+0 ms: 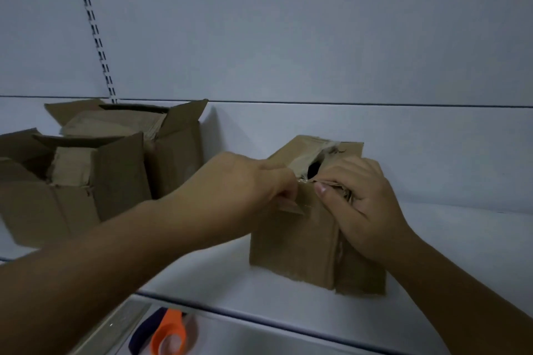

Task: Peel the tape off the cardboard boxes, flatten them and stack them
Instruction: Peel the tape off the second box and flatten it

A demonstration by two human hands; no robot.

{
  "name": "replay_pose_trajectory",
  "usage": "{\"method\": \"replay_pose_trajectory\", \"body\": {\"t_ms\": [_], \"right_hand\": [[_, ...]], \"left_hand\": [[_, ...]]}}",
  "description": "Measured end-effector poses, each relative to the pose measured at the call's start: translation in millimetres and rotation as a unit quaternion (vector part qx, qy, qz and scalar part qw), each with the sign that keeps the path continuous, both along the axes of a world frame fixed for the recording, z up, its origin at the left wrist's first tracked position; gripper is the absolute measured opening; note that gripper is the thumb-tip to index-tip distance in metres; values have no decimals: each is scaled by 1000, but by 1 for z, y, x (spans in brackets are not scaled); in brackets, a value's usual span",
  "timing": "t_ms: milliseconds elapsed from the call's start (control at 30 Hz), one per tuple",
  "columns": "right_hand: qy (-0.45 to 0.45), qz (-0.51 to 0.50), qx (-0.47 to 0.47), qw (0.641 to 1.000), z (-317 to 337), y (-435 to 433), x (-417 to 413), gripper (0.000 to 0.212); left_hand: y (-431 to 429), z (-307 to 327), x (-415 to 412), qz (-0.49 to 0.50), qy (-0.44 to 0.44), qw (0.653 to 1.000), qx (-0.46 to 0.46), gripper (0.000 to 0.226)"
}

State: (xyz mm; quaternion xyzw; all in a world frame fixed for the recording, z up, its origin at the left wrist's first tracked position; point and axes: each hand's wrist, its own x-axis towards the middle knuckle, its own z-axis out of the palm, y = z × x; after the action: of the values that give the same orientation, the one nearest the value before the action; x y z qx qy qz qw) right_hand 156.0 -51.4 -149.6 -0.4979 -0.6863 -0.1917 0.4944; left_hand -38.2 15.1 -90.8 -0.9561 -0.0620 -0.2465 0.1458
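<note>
Left grip [245, 181] pinches the clear tape strip [301, 163] atop the small brown cardboard box [288, 245], right of centre on the white bench [432, 239]; right grip [354, 199] curls round its torn top flap [336, 188]. Peeling is in hand (flattening not begun); next, I judge, a steady pull along the seam.

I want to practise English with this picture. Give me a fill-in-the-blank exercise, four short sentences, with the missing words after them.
1. The left hand pinches a strip of ____ on the small box.
2. The right hand grips that box at its ____ edge.
3. To its left stand ____ open boxes.
4. Below the front edge of the shelf lies a tool with an ____ loop.
Missing words: tape, top, two, orange.
</note>
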Motion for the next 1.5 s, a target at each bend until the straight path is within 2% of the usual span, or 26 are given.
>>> {"method": "replay_pose_trajectory", "body": {"t_ms": [133,267,433,533,633,933,1000,1067,1100,1167,1233,1267,1333,1400,1433,1467,1500], "right_hand": [[-6,8,-1,1000,2,0,2,13],[-34,3,-5,999,5,-1,1,8],[-42,3,-20,999,7,-1,-1,4],[-53,-2,-32,998,7,-1,-2,4],[-62,-6,-46,997,7,-3,-3,4],[-68,-18,-81,994,13,0,-4,9],[-70,-22,-88,993,13,1,-3,13],[-68,-25,-91,993,16,2,-3,16],[-70,-27,-92,993,17,2,-2,15],[-71,-27,-105,992,18,2,-2,9],[-73,-17,-139,987,20,-1,0,7],[-74,-12,-163,984,23,-3,1,11],[-58,-5,-225,973,31,-12,0,26],[-30,3,-288,957,43,-24,-1,32],[-34,4,-309,950,51,-30,1,29],[-47,-5,-329,943,59,-37,3,26],[-64,-24,-349,934,67,-44,9,27]], "left_hand": [[2,23,3,-23,80,996,16,12],[-2,40,4,-20,92,995,33,14],[-5,62,6,30,105,993,-38,8],[-4,70,13,74,152,983,-74,11],[-5,76,18,70,189,975,-92,10],[-4,90,47,125,312,940,-62,14],[-13,108,42,83,263,957,-86,7],[-18,138,31,-3,118,981,-152,8],[-16,151,28,-36,56,984,-168,7],[-7,166,28,-64,-9,978,-200,7],[8,159,33,-93,-19,935,-342,8],[15,151,36,-115,-28,892,-437,10],[26,131,40,-160,-52,770,-615,15],[34,117,44,-208,-67,661,-718,16],[37,110,46,-218,-76,629,-742,18],[38,104,47,-212,-89,618,-752,20],[41,100,49,-193,-105,622,-751,22]]}}
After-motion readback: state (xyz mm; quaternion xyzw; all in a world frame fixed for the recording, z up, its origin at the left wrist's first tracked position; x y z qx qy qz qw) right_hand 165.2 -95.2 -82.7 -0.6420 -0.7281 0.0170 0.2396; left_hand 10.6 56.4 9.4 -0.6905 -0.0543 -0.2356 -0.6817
